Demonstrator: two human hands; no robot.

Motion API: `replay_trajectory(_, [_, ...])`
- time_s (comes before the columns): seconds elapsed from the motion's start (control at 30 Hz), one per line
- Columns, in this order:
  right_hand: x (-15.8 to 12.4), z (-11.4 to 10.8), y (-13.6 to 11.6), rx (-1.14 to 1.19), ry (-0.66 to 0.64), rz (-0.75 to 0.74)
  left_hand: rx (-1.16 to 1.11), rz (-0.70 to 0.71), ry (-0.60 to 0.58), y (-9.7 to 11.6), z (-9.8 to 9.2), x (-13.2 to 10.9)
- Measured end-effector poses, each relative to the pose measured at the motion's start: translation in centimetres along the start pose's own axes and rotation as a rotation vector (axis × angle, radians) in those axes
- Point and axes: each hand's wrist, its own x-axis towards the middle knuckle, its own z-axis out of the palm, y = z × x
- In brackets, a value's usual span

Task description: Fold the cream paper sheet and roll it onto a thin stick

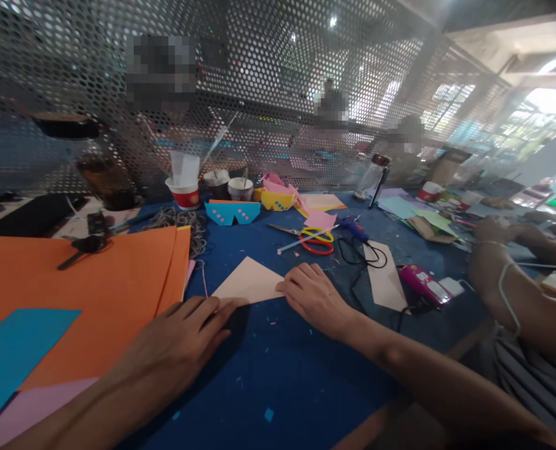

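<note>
A pale peach sheet of paper (249, 281), folded to a triangle with its point away from me, lies on the blue tabletop. My left hand (179, 337) is closed at the left corner, fingertips on the paper's edge. At the right corner, my right hand (315, 297) pinches the paper with fingers curled and thumb tucked close. Just beyond are scissors (318, 240) with red and yellow handles. A blue glue gun (354, 229) with a black cord rests beside them, a clear stick reaching to its left.
Orange sheets (94, 269) with a blue piece (19, 344) cover the left side. Paper cups (184, 192) and folded blue paper (233, 212) stand before a perforated metal screen. On the right are a peach strip (385, 278), a magenta device (425, 284) and another person's arm (531, 290).
</note>
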Motion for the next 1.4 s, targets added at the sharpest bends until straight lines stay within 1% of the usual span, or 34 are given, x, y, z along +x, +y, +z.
replay_trajectory(0.17, [-0.2, -0.3, -0.7, -0.041, -0.030, -0.054, -0.053, -0.002, -0.011, 1.0, -0.1, 0.4])
replay_trajectory(0.27, [0.1, -0.9, -2.2, 0.039, -0.051, -0.061, -0.079, -0.016, -0.014, 1.2, 0.1, 0.5])
replay_trajectory(0.37, [0.7, -1.4, -4.3, 0.134, -0.112, -0.100, -0.066, 0.040, -0.013, 1.3, 0.0, 0.6])
replay_trajectory(0.47, [1.1, -1.6, -5.8, 0.153, -0.153, -0.089, -0.027, 0.053, 0.015, 1.5, -0.2, 0.7])
replay_trajectory(0.53, [1.1, -1.5, -6.2, 0.147, -0.149, -0.064, 0.000, 0.054, 0.025, 1.6, -0.3, 0.7])
replay_trajectory(0.67, [1.0, -1.3, -6.1, 0.140, -0.145, -0.025, 0.012, 0.068, 0.018, 1.5, 0.0, 0.5])
replay_trajectory(0.8, [1.6, -1.5, -6.0, 0.123, -0.205, -0.025, 0.007, 0.072, -0.003, 1.3, 0.2, 0.3])
replay_trajectory(0.93, [1.4, -1.8, -5.7, 0.134, -0.230, 0.019, 0.023, 0.027, 0.000, 1.8, -0.1, 0.3])
replay_trajectory(1.13, [-0.5, -2.1, -4.5, 0.163, -0.191, 0.110, 0.074, 0.050, 0.043, 2.5, -1.0, 0.4])
replay_trajectory(1.4, [-2.7, -2.0, -3.0, 0.134, -0.072, 0.203, 0.156, -0.005, 0.070, 2.7, -1.9, -0.2])
